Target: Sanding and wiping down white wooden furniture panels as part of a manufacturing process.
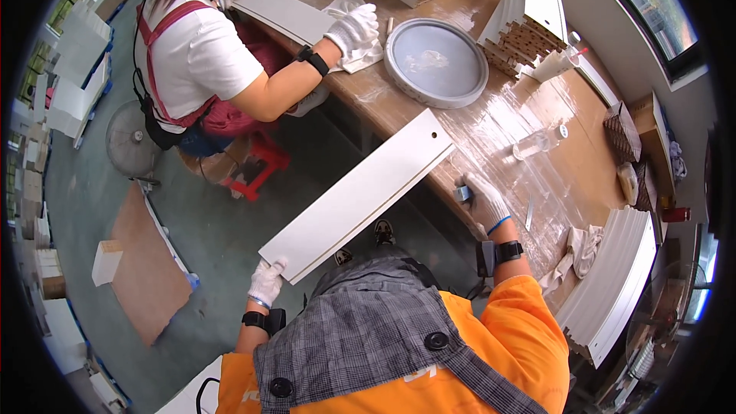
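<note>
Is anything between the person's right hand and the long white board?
Nothing visible. The right hand rests at the table edge with a small blue-grey object, just beside the white board, whose near end the left hand holds.

Bare bench top (491,126) between round grey tray (435,61) and clear bottle (537,142), stacked white boards (609,284) perhaps crowding right edge

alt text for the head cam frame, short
Seen from above, a person's gloved left hand grips the near end of a long white board slanting up to a wooden workbench, while the gloved right hand holds a small block at the bench edge. Opposite, a co-worker wipes another white board with a cloth beside a round grey tray.
</note>
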`<state>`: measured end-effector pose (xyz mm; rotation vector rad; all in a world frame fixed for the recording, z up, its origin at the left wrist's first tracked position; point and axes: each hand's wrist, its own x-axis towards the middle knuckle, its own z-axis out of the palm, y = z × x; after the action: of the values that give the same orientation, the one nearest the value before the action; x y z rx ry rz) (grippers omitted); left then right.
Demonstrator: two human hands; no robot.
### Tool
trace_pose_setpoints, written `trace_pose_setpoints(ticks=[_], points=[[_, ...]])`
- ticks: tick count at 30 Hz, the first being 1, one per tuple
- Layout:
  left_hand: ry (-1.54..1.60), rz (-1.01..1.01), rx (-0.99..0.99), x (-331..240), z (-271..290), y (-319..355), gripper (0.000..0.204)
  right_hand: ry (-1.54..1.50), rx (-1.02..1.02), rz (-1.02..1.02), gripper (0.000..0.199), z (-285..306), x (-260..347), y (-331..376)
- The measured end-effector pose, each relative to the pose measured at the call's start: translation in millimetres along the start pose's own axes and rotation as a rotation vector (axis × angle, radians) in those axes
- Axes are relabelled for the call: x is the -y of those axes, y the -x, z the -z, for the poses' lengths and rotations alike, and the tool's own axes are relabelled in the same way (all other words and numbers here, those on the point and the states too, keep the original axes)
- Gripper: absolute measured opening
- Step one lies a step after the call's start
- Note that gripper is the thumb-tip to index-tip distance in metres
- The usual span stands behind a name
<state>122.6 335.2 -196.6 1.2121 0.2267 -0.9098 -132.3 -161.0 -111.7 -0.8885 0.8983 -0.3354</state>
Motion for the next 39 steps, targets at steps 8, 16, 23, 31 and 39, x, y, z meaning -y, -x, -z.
trace_pose_setpoints(ticks=[8, 16, 23, 31, 39], points=[[-0.454, -0.094, 0.024, -25.5, 2.7, 14.8, 0.031, 0.119, 0.071, -0.087, 0.033, -15.8, -38.2, 36.5], [0.001, -0.252, -0.127, -9.7, -15.5, 8.5, 0.053, 0.225, 0.169, -0.286, 0.029, -46.9, -71.9, 46.0], [-0.224, -0.343, -0.062, -2.7, -7.8, 12.3, 0.073, -0.124, 0.019, -0.3, 0.02, -38.3, -102.2, 45.9], [-0.457, -0.259, 0.172, -5.4, 2.5, 18.8, 0.075, -0.218, 0.029, -0.264, 0.018, -33.9, -111.2, 46.2], [0.09, 0.243, 0.156, -23.6, -35.4, 9.1, 0.045, -0.215, 0.145, -0.263, 0.014, -33.3, -104.5, 11.8]])
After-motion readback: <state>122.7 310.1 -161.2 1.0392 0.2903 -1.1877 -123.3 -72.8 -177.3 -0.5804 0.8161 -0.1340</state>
